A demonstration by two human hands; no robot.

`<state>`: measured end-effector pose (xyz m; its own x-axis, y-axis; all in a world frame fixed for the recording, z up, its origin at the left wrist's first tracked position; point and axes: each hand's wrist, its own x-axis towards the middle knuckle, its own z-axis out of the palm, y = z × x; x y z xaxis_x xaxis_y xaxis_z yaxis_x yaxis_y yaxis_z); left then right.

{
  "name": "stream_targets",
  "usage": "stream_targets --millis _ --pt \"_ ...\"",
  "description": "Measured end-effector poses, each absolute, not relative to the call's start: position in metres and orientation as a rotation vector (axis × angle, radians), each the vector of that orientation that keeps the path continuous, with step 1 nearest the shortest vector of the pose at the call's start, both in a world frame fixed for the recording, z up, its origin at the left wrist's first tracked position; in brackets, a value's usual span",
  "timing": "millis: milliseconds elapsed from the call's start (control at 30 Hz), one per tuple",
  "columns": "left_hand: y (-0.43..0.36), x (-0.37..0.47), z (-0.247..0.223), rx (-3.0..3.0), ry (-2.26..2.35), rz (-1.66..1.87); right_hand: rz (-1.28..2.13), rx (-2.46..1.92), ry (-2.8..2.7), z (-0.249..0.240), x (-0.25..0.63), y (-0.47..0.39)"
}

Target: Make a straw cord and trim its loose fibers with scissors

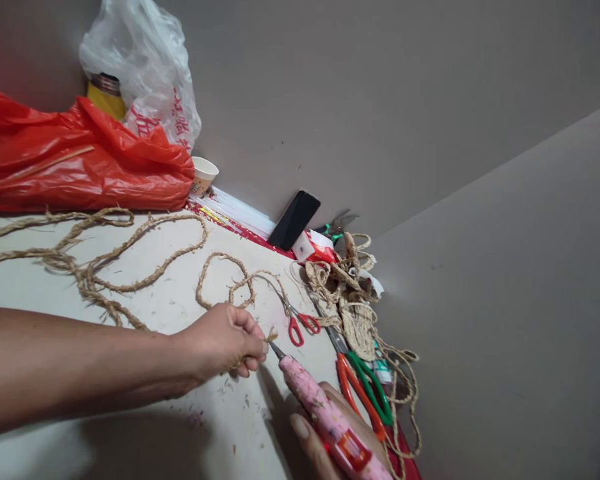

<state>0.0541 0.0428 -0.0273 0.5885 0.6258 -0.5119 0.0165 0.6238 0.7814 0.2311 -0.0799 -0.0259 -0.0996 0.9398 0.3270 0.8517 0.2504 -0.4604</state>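
My left hand [224,340] is closed in a pinch over the table, with the frayed tip of a straw rope [272,335] sticking out between thumb and finger. My right hand [314,443] wraps around a pink hot glue gun [316,403] at the bottom of the view. The gun's metal nozzle touches or nearly touches the rope tip; I cannot tell which. A loop of thin braided rope [200,283] lies just beyond my left hand. Small red-handled scissors [296,331] are close by, and larger scissors with orange and green handles [363,380] lie beside the glue gun.
Thicker twisted rope [150,277] lies across the left of the table [175,310]. Behind it are a red plastic bag [90,173], a paper cup [205,175] and white sticks [240,208]. A phone [295,220] leans on the wall near bundled rope [357,327] and pliers [341,222].
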Motion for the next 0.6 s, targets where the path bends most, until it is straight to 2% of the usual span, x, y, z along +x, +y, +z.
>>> stream_targets --millis 600 --pt "0.0438 0.0549 -0.0341 0.863 0.858 0.404 0.137 -1.643 -2.033 -0.0224 0.2329 -0.0816"
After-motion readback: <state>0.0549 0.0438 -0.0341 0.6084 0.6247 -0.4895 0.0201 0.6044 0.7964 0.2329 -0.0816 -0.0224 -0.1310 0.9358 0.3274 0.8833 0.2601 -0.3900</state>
